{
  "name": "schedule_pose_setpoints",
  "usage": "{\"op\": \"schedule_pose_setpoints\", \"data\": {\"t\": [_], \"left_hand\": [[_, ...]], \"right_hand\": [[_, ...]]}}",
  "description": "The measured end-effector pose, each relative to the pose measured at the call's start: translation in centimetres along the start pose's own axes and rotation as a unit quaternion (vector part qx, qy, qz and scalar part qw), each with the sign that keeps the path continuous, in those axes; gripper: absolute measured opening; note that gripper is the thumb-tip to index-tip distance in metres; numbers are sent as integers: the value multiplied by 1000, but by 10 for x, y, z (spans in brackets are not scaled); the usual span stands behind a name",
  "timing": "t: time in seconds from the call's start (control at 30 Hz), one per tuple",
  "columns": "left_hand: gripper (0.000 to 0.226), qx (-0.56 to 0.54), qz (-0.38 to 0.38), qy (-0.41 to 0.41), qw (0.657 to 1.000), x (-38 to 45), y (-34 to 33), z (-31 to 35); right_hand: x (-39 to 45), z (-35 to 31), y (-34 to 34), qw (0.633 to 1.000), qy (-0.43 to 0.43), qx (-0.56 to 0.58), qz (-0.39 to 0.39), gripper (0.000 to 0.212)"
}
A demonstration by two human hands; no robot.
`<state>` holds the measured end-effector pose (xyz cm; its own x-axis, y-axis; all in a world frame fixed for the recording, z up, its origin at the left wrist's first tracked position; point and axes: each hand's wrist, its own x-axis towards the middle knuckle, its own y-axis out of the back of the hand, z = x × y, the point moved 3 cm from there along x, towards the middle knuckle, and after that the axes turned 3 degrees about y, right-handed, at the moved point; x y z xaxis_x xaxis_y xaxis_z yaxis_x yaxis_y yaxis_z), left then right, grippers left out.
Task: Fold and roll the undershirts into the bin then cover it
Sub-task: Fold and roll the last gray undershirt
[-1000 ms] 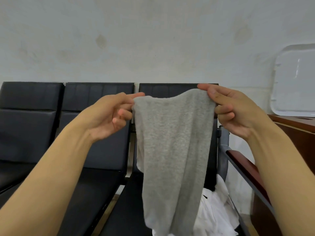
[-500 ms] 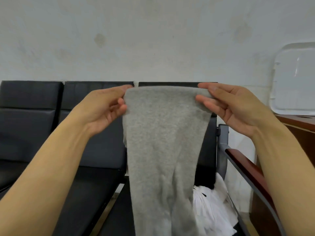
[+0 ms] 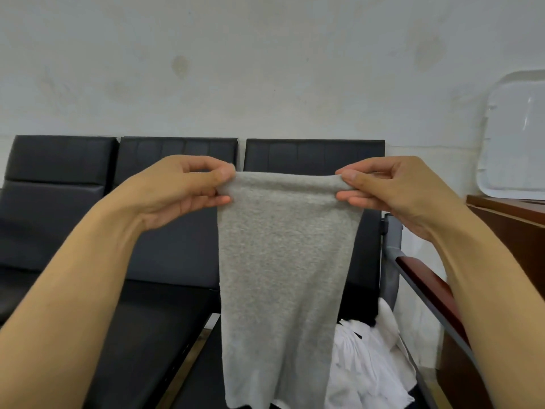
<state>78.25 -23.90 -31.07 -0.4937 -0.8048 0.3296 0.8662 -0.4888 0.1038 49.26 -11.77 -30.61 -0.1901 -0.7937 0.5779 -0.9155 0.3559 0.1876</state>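
A grey undershirt, folded into a long narrow strip, hangs in the air in front of the black seats. My left hand pinches its top left corner between thumb and fingers. My right hand pinches the top right corner, and the top edge is rolled over a little between the two hands. White undershirts lie heaped on the right seat, partly hidden behind the grey one. A clear plastic bin lid leans against the wall at the right. The bin itself is out of sight.
A row of three black padded seats runs along the pale wall. A metal armrest with a red-brown top ends the row at the right. Beyond it stands a brown wooden cabinet carrying the lid.
Both hands have dropped a little and pulled the top edge straight. The edge, humped a second ago, now lies flat and taut with a small roll along it.
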Motion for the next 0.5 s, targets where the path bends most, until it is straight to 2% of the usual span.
{"op": "schedule_pose_setpoints", "data": {"t": [0.07,0.17,0.27,0.37,0.5], "left_hand": [[28,100,-22,-15,995,-4,3,1],[23,279,7,-43,959,-8,8,5],[13,333,26,-47,941,-7,9,7],[4,373,48,-54,925,-5,16,8],[17,415,37,-33,908,-4,28,6]], "right_hand": [[-1,-1,2,1000,-4,-12,-15,24],[-5,-2,0,994,-9,-88,-65,27],[-6,0,-6,979,8,-189,-79,20],[-6,0,-12,967,17,-241,-79,9],[-3,6,-17,961,9,-260,-91,16]]}}
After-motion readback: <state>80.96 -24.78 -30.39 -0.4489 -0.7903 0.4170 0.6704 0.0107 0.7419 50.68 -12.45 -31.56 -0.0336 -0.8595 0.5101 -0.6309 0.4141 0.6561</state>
